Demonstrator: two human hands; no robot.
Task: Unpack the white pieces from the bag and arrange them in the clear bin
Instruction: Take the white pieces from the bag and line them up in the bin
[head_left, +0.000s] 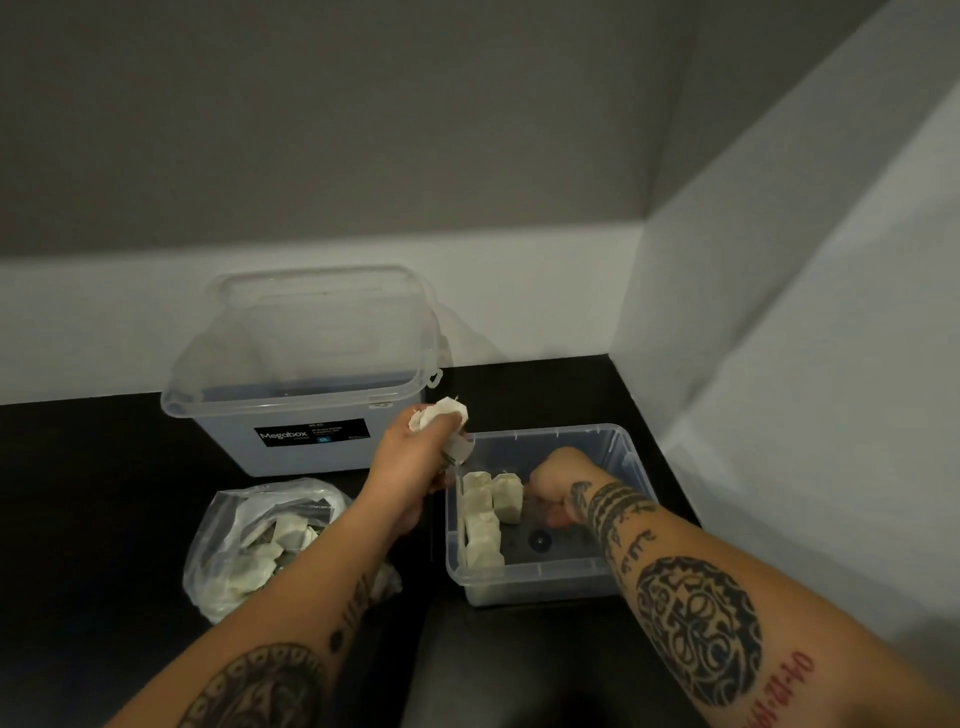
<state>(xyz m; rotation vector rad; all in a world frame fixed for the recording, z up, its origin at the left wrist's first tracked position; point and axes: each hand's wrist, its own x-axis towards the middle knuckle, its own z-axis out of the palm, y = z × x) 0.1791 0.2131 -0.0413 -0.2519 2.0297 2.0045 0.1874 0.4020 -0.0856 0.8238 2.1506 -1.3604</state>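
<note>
left hand (410, 457) grasping white pieces (439, 413) | right hand (550, 486) curled inside clear bin (621, 441), grasp unclear

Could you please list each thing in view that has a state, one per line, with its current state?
Crinkled clear plastic bag: open, white pieces still inside.
Small clear plastic bin: lidless, partly filled; white pieces standing along its left side.
Large clear Megabox tub: uncovered, its lid leaning behind it.
Left hand: gripping a bunch of white pieces above the bin's edge.
Right hand: inside the small bin, fingers curled; grip unclear.
</note>
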